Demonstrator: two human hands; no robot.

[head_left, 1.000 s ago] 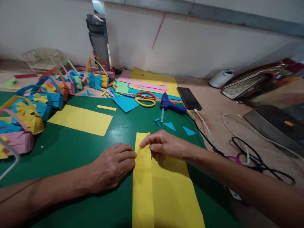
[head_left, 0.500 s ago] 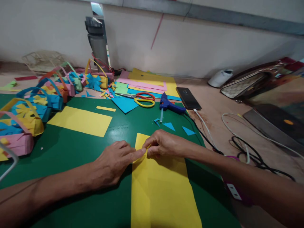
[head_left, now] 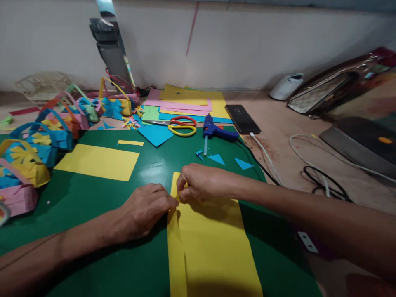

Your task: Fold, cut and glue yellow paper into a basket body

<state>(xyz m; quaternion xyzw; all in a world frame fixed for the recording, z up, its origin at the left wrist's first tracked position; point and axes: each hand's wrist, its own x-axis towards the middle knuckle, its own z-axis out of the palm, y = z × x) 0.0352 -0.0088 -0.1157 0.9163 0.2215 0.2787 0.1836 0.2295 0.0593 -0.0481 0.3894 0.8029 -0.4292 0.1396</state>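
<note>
A large sheet of yellow paper (head_left: pixel 216 243) lies in front of me, with a narrow strip folded over along its left edge. My left hand (head_left: pixel 145 210) is closed at that edge, its thumb and forefinger pinching the fold. Right beside it, my right hand (head_left: pixel 198 181) pinches the same folded flap from above, fingers curled. The fingertips of both hands nearly meet. To the left rests a smaller yellow paper rectangle (head_left: pixel 99 161), and a thin yellow strip (head_left: pixel 130 143) lies behind it.
Scissors (head_left: pixel 182 125), a blue glue gun (head_left: pixel 216 131) and a phone (head_left: pixel 242 119) lie beyond the hands. Paper baskets (head_left: pixel 34 152) line the left side. Coloured sheets (head_left: pixel 185 99) and blue scraps (head_left: pixel 217 159) are on the table. Cables (head_left: pixel 328 185) and a bag (head_left: pixel 321 90) are at right.
The folded strip along the paper's left edge has become narrower. My right hand has shifted slightly left and up, still pinching the paper. The camera view has tilted a little.
</note>
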